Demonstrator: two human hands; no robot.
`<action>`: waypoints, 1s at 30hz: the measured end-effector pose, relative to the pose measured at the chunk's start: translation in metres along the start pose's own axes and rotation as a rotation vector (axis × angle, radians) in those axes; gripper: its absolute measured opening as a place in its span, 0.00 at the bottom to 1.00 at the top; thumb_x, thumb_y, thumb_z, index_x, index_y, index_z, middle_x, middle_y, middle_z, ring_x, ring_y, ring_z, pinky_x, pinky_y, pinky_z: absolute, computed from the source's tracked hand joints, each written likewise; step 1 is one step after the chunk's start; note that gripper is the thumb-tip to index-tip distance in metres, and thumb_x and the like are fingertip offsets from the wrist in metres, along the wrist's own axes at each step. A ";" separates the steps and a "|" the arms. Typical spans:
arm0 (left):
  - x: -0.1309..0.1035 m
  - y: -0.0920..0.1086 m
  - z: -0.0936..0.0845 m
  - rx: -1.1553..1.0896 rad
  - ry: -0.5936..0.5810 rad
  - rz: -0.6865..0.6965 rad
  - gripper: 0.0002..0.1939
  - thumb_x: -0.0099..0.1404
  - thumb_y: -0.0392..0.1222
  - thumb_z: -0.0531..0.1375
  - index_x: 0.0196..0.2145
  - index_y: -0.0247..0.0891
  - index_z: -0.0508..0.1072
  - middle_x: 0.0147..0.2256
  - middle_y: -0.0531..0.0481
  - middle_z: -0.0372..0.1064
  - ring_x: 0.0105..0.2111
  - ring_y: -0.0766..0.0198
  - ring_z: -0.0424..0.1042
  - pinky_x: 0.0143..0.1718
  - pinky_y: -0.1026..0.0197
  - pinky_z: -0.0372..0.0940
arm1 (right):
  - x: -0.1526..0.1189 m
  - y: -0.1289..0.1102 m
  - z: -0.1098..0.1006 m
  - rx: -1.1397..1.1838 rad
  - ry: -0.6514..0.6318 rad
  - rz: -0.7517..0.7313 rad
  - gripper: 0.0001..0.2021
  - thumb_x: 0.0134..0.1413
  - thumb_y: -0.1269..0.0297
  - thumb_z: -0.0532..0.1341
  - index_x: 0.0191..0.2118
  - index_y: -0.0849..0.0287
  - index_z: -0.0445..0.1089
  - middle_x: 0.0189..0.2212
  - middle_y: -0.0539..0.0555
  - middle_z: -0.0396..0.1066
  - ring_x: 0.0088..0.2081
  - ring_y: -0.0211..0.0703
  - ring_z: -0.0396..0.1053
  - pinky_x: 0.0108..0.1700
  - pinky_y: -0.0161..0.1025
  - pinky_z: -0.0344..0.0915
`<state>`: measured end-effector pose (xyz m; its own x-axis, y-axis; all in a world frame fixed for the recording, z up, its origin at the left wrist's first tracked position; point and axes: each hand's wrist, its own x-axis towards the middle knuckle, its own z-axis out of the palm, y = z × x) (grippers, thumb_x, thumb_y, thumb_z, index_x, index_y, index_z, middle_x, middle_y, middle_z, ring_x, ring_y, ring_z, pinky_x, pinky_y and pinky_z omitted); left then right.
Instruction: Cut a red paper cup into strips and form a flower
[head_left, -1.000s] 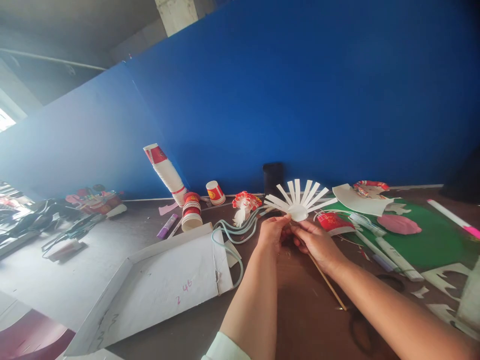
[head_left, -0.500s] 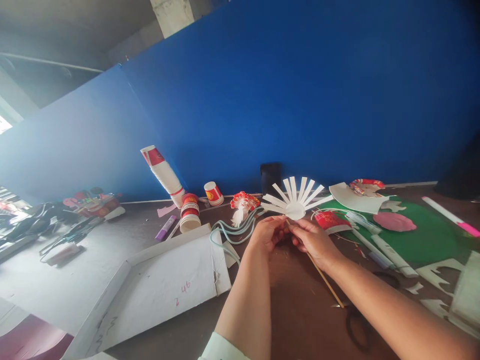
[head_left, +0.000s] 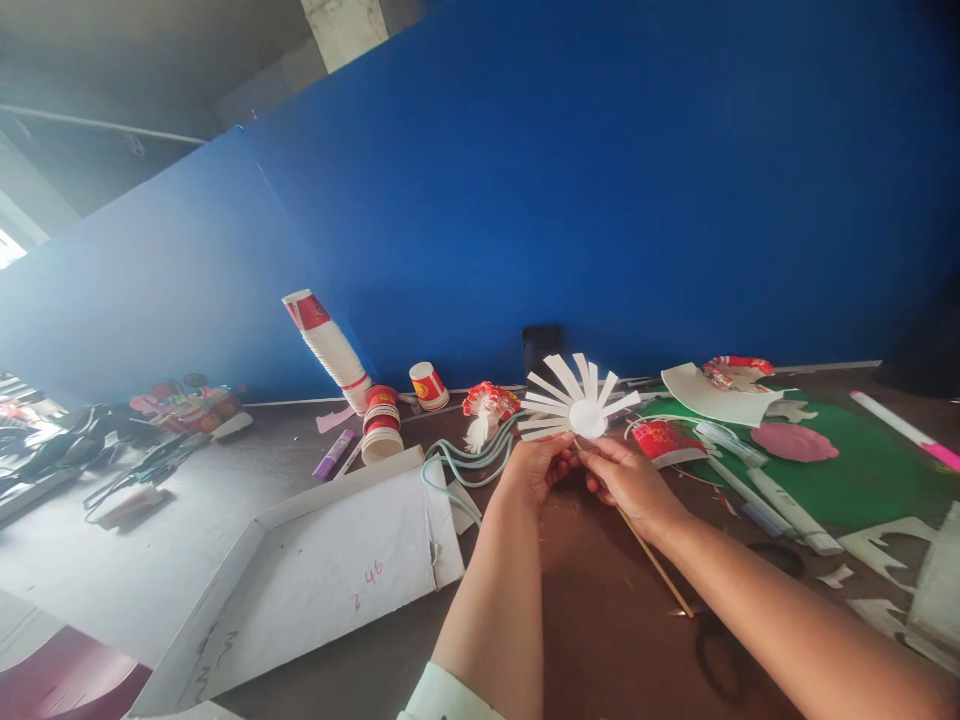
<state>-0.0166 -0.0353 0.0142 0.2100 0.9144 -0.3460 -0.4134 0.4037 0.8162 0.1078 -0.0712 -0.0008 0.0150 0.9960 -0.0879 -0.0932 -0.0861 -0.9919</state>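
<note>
A white paper cup cut into a fan of strips [head_left: 589, 418] is held up in front of me, its round base facing my way. My left hand [head_left: 546, 464] is closed, fingertips pinching at the lower left edge of the cut cup. Beside it, my right hand [head_left: 628, 484] is closed around a thin wooden stick [head_left: 656, 562], which slants down to the right. Its thumb and finger meet just below the cup's base. Whether the stick is joined to the cup is hidden by my fingers. Scissors [head_left: 720, 655] lie under my right forearm, dark and partly hidden.
To the left sits a shallow white box [head_left: 315, 580]. Behind it rise stacked paper cups [head_left: 330, 350], with a single cup [head_left: 427, 387] nearby. A red-and-white paper flower [head_left: 489, 405] and pale cords [head_left: 472, 455] lie mid-table. Rightward are a green sheet [head_left: 862, 480], markers [head_left: 795, 510] and paper scraps [head_left: 885, 550].
The cut cup has turned in my fingers, so its strips now lean more to the left. Both hands stay in nearly the same place, still closed.
</note>
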 end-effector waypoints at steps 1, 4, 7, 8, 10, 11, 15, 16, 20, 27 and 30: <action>0.000 0.000 0.000 0.008 -0.009 0.013 0.07 0.54 0.33 0.66 0.25 0.29 0.72 0.18 0.53 0.63 0.19 0.73 0.64 0.18 0.72 0.55 | 0.000 0.001 0.000 -0.006 0.001 -0.002 0.10 0.44 0.57 0.62 0.31 0.57 0.70 0.16 0.47 0.65 0.17 0.32 0.57 0.16 0.29 0.45; 0.001 0.000 -0.001 0.028 -0.042 0.043 0.06 0.55 0.33 0.66 0.25 0.28 0.72 0.18 0.52 0.63 0.18 0.73 0.64 0.19 0.71 0.56 | 0.000 0.001 0.001 -0.012 0.002 -0.008 0.10 0.44 0.57 0.63 0.28 0.58 0.68 0.14 0.46 0.63 0.16 0.32 0.56 0.16 0.29 0.44; 0.003 -0.002 -0.002 0.023 -0.043 0.061 0.07 0.54 0.32 0.66 0.23 0.28 0.71 0.17 0.52 0.62 0.18 0.72 0.64 0.20 0.70 0.57 | -0.002 -0.002 0.002 -0.015 0.005 -0.012 0.10 0.45 0.57 0.63 0.29 0.58 0.68 0.15 0.46 0.64 0.16 0.32 0.57 0.15 0.29 0.45; 0.003 -0.002 -0.002 0.017 -0.045 0.066 0.08 0.54 0.32 0.66 0.23 0.28 0.70 0.18 0.53 0.62 0.18 0.72 0.64 0.20 0.70 0.57 | -0.003 -0.003 0.002 -0.014 0.007 -0.011 0.10 0.45 0.57 0.62 0.30 0.58 0.68 0.15 0.47 0.65 0.17 0.32 0.57 0.15 0.28 0.45; 0.004 -0.003 -0.002 0.002 -0.043 0.071 0.08 0.53 0.32 0.67 0.22 0.29 0.70 0.17 0.53 0.62 0.18 0.72 0.64 0.21 0.69 0.58 | -0.004 -0.004 0.003 0.005 0.003 -0.006 0.10 0.45 0.58 0.62 0.31 0.58 0.69 0.19 0.48 0.68 0.17 0.32 0.58 0.15 0.28 0.46; 0.004 -0.003 -0.001 -0.007 -0.041 0.072 0.08 0.52 0.32 0.67 0.22 0.29 0.70 0.17 0.53 0.62 0.18 0.72 0.64 0.21 0.69 0.59 | -0.004 -0.004 0.003 0.021 0.000 -0.006 0.10 0.44 0.58 0.62 0.32 0.58 0.69 0.21 0.49 0.70 0.18 0.32 0.59 0.15 0.28 0.45; 0.001 -0.002 0.002 -0.035 -0.037 0.081 0.08 0.53 0.30 0.66 0.20 0.29 0.70 0.17 0.53 0.62 0.18 0.73 0.62 0.22 0.68 0.61 | -0.003 -0.003 0.003 0.057 -0.012 0.005 0.12 0.44 0.59 0.62 0.38 0.56 0.70 0.29 0.51 0.74 0.19 0.32 0.59 0.15 0.28 0.45; 0.001 -0.002 0.003 -0.034 -0.039 0.081 0.09 0.53 0.30 0.66 0.20 0.29 0.69 0.17 0.53 0.62 0.18 0.73 0.62 0.23 0.68 0.62 | -0.003 -0.003 0.003 0.059 -0.013 0.009 0.13 0.45 0.59 0.62 0.39 0.55 0.70 0.29 0.51 0.74 0.19 0.31 0.59 0.15 0.28 0.45; 0.002 -0.002 0.003 -0.011 -0.022 0.069 0.11 0.51 0.32 0.68 0.20 0.29 0.69 0.16 0.53 0.61 0.18 0.72 0.63 0.24 0.68 0.62 | -0.003 -0.003 0.002 0.054 -0.016 0.023 0.14 0.45 0.59 0.62 0.40 0.56 0.70 0.30 0.52 0.74 0.19 0.31 0.59 0.15 0.28 0.45; 0.007 -0.005 -0.001 -0.003 -0.032 0.082 0.11 0.51 0.33 0.69 0.21 0.29 0.69 0.16 0.55 0.60 0.17 0.73 0.61 0.23 0.67 0.62 | -0.002 -0.001 0.001 0.048 -0.020 0.019 0.13 0.46 0.60 0.62 0.40 0.55 0.70 0.30 0.51 0.74 0.19 0.31 0.60 0.15 0.28 0.46; 0.008 -0.006 0.000 0.001 -0.025 0.085 0.11 0.51 0.33 0.68 0.20 0.30 0.69 0.16 0.55 0.60 0.17 0.73 0.61 0.24 0.67 0.63 | -0.001 0.001 0.001 0.051 -0.027 0.015 0.12 0.46 0.59 0.62 0.39 0.56 0.71 0.30 0.52 0.74 0.19 0.31 0.60 0.15 0.27 0.46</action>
<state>-0.0124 -0.0304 0.0064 0.1960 0.9445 -0.2635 -0.4300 0.3243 0.8426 0.1065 -0.0725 -0.0016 -0.0134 0.9949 -0.0998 -0.1443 -0.1007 -0.9844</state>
